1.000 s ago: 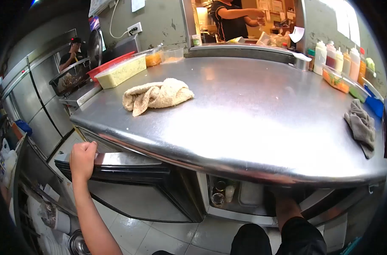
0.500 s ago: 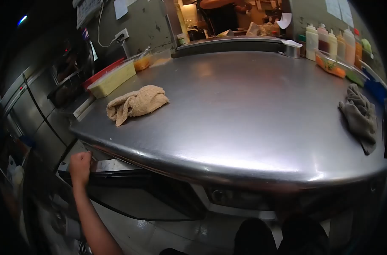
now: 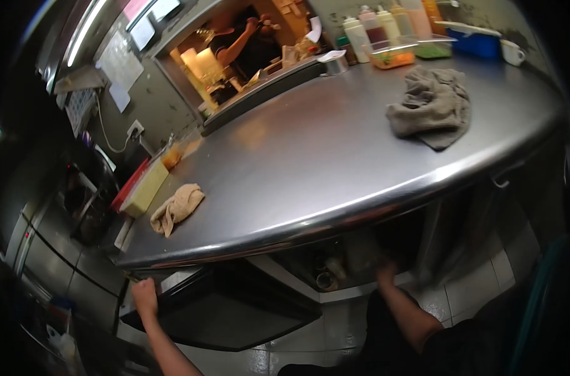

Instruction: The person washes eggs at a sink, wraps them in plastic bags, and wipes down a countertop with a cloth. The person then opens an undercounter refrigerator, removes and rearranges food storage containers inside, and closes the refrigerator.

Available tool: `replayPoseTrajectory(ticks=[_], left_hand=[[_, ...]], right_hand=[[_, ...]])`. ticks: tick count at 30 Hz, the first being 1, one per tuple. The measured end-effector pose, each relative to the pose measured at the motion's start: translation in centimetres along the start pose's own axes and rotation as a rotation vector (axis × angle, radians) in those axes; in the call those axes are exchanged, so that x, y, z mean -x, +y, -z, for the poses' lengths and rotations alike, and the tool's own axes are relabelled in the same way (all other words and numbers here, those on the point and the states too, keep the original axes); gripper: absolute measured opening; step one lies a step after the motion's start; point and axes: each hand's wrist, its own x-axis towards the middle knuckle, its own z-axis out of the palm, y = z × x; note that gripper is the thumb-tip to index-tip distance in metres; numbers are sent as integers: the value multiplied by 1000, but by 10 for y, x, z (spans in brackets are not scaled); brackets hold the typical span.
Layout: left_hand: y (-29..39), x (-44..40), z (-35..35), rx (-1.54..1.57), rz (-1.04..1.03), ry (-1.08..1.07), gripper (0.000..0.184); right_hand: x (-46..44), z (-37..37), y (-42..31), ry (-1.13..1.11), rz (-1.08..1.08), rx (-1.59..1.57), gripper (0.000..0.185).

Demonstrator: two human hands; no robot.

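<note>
My left hand (image 3: 145, 294) is closed in a fist at the top outer corner of a dark cabinet door (image 3: 235, 307), which stands open below the counter. Lower and to the right, my right hand (image 3: 386, 272) reaches in under the counter edge, at the mouth of the dark cabinet (image 3: 360, 250). Shadow and blur hide its fingers, so whatever it touches does not show. Small containers (image 3: 326, 279) stand inside the cabinet, left of this hand. On the steel counter (image 3: 279, 169) above lie a tan cloth (image 3: 178, 207) and a grey cloth (image 3: 432, 106).
Squeeze bottles (image 3: 388, 26) line the back wall beside a clear tub of orange pieces (image 3: 391, 58), a blue container (image 3: 473, 41) and a white cup (image 3: 512, 53). A pale yellow tub (image 3: 144, 191) sits at the left. Another person (image 3: 244, 41) works beyond the pass window.
My view has tilted and swung right. My right hand has come into sight under the counter, and the cabinet's inside now shows. My left hand stays at the door.
</note>
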Motion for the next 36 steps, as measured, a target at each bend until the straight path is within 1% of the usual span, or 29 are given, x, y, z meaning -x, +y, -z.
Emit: replayPoseTrajectory(ticks=[1,2,3,4,5,6,7,10,11,12,14,15,16,18,19,20,21,22,23,25,26,27,29,30,31,32,33,35,36], left_hand=[[0,-1,1,7,-9,-25,36],[4,-1,2,31,-12,-37,35],[8,-1,4,54,-15,-49,34],[12,0,5,77,-18,-61,33],[18,2,7,75,15,-67,33],[22,5,10,70,55,-73,33],[22,9,12,62,35,-68,33],[27,23,13,-63,-23,-4,30],[21,29,13,-69,-108,26,32],[29,31,18,18,-79,55,39],[14,30,8,-27,-31,158,39],[17,30,11,-111,-72,79,30],[-18,20,-12,-544,-548,303,21],[45,37,0,-523,-432,247,19],[43,36,-7,-453,-428,316,21],[50,37,-6,-415,-341,354,26],[57,36,-3,-404,-176,201,32],[72,39,7,-294,31,207,37],[67,38,1,-228,93,233,39],[68,38,5,-181,166,199,40],[64,33,-1,-120,171,272,40],[59,36,-2,-135,175,273,39],[61,37,1,-167,139,266,37],[59,39,1,-174,93,251,35],[48,39,-6,-259,48,222,34],[46,40,-4,-334,-5,203,32],[42,41,-3,-391,-110,260,29],[35,37,-3,-359,-210,320,24],[47,44,7,-386,-282,267,23]], right_hand=[[31,-11,-16,27,-30,-73,29],[59,-27,-27,-91,-151,-266,14],[94,-33,-49,-216,-36,-257,11],[131,-27,-89,-374,-20,-302,15],[160,-40,-99,-554,-207,-459,18],[193,-44,-106,-751,-253,-610,19],[219,-33,-136,-935,-349,-521,19],[286,-24,-154,-1192,-273,-555,21],[301,-25,-152,-1256,-250,-560,22],[298,1,-184,-1378,-342,-588,24],[295,5,-195,-1407,-160,-490,21],[285,14,-213,-1326,-120,-593,21],[271,24,-240,-1274,-89,-685,20],[231,39,-279,-1039,182,-575,15],[222,57,-324,-827,361,-370,14],[207,49,-329,-940,4,-896,15],[202,54,-357,-819,101,-959,12],[193,51,-378,-828,79,-1133,11],[185,48,-392,-905,135,-1268,16],[184,43,-422,-1197,287,-1369,22],[239,58,-453,-969,116,-1333,21],[272,80,-462,-1397,335,-1231,23],[328,105,-491,-1912,1173,-681,31],[345,106,-499,-2180,1112,-627,34],[354,89,-475,-2256,1052,-747,39],[356,78,-468,-2159,997,-896,37],[350,66,-459,-2057,998,-931,35],[325,47,-436,-1839,947,-796,26],[304,57,-431,-1686,1010,-774,23]])
